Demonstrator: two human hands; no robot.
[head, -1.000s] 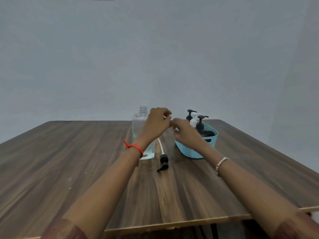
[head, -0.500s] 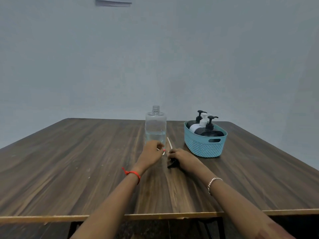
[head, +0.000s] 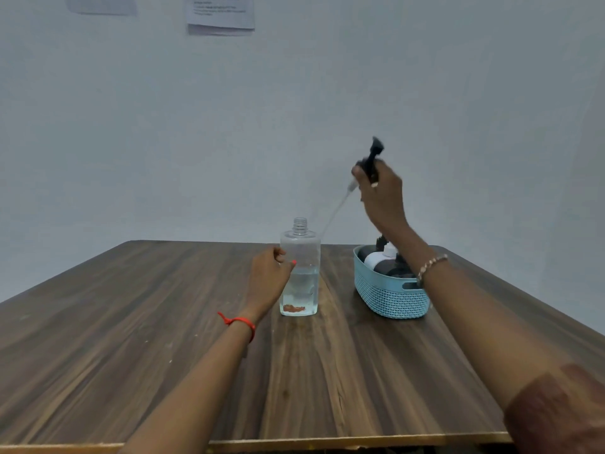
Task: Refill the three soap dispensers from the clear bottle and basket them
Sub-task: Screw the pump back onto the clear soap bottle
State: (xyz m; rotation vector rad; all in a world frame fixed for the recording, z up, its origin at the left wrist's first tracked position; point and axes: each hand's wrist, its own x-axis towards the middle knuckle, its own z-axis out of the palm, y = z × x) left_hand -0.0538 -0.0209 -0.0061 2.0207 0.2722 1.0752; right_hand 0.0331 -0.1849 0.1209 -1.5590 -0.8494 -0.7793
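Observation:
A clear bottle (head: 300, 273), uncapped and about half full of clear liquid, stands upright at the middle of the wooden table (head: 163, 339). My left hand (head: 270, 273) grips its left side. My right hand (head: 381, 194) is raised above and to the right of the bottle and holds a black pump head (head: 373, 158), whose white tube slants down toward the bottle's neck. A teal basket (head: 389, 296) to the right holds black and white soap dispensers (head: 376, 260), partly hidden by my right forearm.
A pale wall stands behind the table, with papers (head: 221, 14) pinned high on it. The table's front edge runs along the bottom of the view.
My right hand picked the pump head up off the table and lifted it high above the bottle. My left hand moved from the tabletop onto the bottle's side.

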